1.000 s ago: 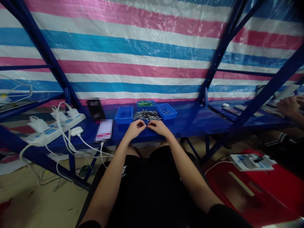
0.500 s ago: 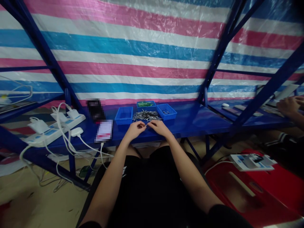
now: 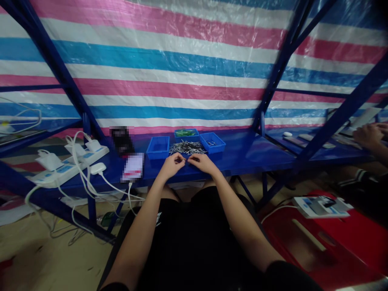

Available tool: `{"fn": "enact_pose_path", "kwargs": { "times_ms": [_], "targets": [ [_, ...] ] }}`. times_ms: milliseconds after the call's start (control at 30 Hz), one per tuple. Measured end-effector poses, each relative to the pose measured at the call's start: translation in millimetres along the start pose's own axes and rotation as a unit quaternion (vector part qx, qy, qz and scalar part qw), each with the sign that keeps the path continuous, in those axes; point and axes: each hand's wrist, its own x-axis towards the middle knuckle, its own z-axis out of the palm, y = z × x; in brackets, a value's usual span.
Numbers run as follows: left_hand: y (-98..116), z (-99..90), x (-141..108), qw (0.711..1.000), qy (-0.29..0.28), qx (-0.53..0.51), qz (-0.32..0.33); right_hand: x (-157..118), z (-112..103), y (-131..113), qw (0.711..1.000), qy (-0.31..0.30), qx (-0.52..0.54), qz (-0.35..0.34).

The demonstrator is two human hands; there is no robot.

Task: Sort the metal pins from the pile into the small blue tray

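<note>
Left hand (image 3: 172, 166), right hand (image 3: 203, 163): fingers curled nearly closed, hold unclear | thin-piece pile (image 3: 188, 148) just beyond | advise light, steady pinch

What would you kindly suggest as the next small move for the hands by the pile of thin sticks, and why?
I would probably ease the right hand slightly toward the left hand: their curled fingers face each other across a narrow gap, just in front of the pile of thin sticks. I cannot tell whether either holds one.
</note>
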Motion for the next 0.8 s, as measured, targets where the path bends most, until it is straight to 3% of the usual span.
{"fn": "enact_pose_path", "kwargs": {
  "times_ms": [467,800],
  "targets": [
    [2.7,-0.7,0.8,0.998,-0.002,0.057,-0.004,-1.0,-2.7,0.0,0.999,0.033,-0.001,-0.010],
    [9.2,-4.5,0.6,0.997,-0.002,0.074,-0.008,0.7,-2.7,0.6,0.999,0.045,-0.003,0.026]
  ]
}}
